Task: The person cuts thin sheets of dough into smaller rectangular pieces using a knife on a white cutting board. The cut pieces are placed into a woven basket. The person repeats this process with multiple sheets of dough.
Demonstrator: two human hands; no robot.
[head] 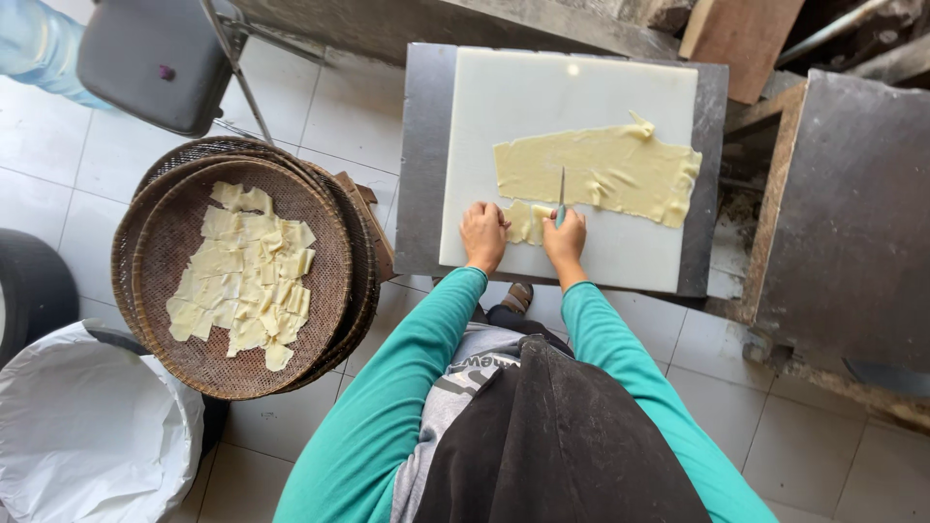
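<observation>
A thin sheet of pale yellow dough (pixel 605 172) lies on a white cutting board (pixel 542 97). My right hand (pixel 566 238) is shut on a small knife (pixel 561 194) whose blade points away from me into the sheet's near edge. My left hand (pixel 483 232) presses on the board beside a smaller dough piece (pixel 525 223) between both hands. To my left, a round woven tray (pixel 174 320) holds several cut dough squares (pixel 242 276).
The board rests on a dark metal table (pixel 418 155). More woven trays are stacked under the top one. A white bag (pixel 87 436) sits at bottom left, a dark chair seat (pixel 155 58) at top left, a metal surface (pixel 843 213) on the right.
</observation>
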